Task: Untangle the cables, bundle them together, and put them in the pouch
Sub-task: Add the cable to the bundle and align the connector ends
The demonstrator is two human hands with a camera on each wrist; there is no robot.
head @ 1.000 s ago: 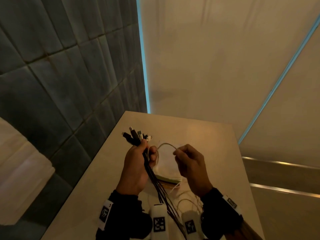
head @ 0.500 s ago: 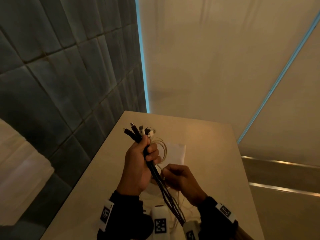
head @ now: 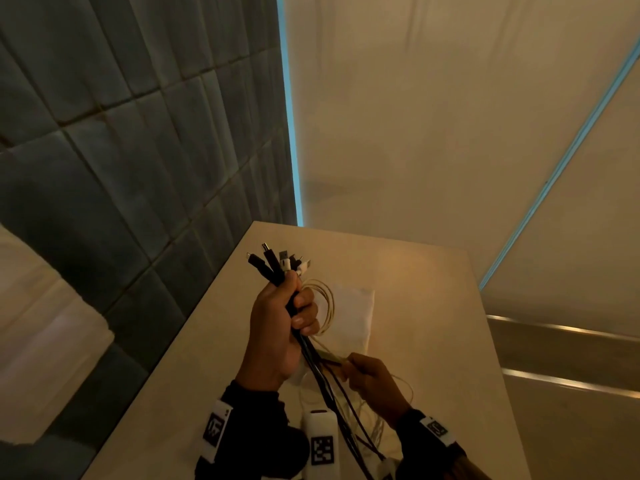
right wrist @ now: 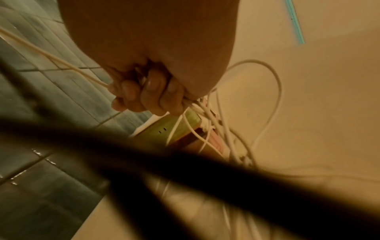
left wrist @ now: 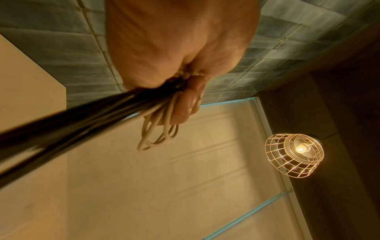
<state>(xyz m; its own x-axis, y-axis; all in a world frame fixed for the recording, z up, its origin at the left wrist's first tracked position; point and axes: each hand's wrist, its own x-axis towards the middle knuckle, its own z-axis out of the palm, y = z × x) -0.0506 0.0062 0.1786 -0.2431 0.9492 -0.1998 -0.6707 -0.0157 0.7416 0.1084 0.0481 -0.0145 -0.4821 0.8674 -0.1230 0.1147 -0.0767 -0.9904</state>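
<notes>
Above the flat white fabric pouch [head: 349, 317], our left hand [head: 277, 327] gripped the black and white cable bundle [head: 277, 268]; our right hand [head: 370, 382] pinched thin white cable strands [head: 334, 356].

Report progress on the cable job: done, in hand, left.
Done: the left hand grips the cables gathered with plug ends lined up, white loops already coiled beside it.
In hand: the right hand pinches white strands, drawn taut.
Left: loose tails hang uncoiled; the pouch lies flat on the table, unfilled.
</notes>
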